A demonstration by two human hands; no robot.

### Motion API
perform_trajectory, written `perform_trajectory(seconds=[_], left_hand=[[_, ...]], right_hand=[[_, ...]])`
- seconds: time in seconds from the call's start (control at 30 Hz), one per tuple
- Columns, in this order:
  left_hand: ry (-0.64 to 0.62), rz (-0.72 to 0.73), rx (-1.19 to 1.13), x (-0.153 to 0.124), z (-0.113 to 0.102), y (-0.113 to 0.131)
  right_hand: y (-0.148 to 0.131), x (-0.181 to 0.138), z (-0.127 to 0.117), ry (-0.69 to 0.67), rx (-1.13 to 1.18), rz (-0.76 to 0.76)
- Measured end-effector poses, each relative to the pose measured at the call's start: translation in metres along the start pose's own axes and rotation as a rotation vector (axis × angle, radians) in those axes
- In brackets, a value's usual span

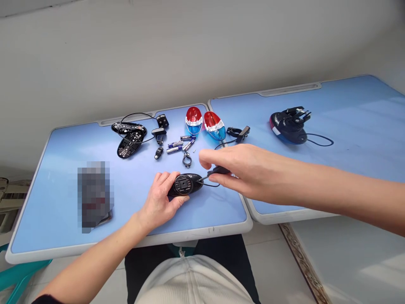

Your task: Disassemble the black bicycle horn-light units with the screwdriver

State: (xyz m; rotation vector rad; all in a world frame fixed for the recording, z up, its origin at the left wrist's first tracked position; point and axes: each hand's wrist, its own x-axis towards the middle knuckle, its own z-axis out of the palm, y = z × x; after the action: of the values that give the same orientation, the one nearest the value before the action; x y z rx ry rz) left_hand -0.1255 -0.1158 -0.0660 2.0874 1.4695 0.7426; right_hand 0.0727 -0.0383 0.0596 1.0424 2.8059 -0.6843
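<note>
My left hand (pixel 160 198) grips a black oval bike-light housing (pixel 193 184) at its left end and holds it against the table. The housing lies with its round, slotted mount facing up. In my right hand (pixel 237 169) is a screwdriver (pixel 219 170) with a dark handle, its metal shaft slanting down to the right end of the housing. A thin black cable loops out of that end, passing below the screwdriver. My right fingers partly hide the handle. Just beyond the housing lies a black ring clamp (pixel 187 160).
Several batteries (pixel 175 147), small black clamps (pixel 158 153) and a switch bracket (pixel 238 133) lie behind. Two red-and-blue light covers (pixel 193 121) sit farther back, opened circuit housings (pixel 131 141) to the left. An assembled light (pixel 289 125) rests on the right table (pixel 341 169); a blurred item (pixel 95 196) is at left.
</note>
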Motion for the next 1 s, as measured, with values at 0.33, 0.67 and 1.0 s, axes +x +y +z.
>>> perform_trajectory(seconds=[0.33,0.67,1.0], left_hand=[[-0.006,-0.006,-0.008,0.0,0.0,0.001],[-0.017,-0.014,-0.022,-0.001,-0.001,0.001],[-0.023,-0.022,-0.02,-0.002,0.001,0.0]], right_hand=[[0.002,0.003,0.006,0.013,-0.161,0.061],[-0.001,0.005,0.003,-0.002,-0.222,0.103],[-0.004,0.003,0.002,0.004,-0.263,0.086]])
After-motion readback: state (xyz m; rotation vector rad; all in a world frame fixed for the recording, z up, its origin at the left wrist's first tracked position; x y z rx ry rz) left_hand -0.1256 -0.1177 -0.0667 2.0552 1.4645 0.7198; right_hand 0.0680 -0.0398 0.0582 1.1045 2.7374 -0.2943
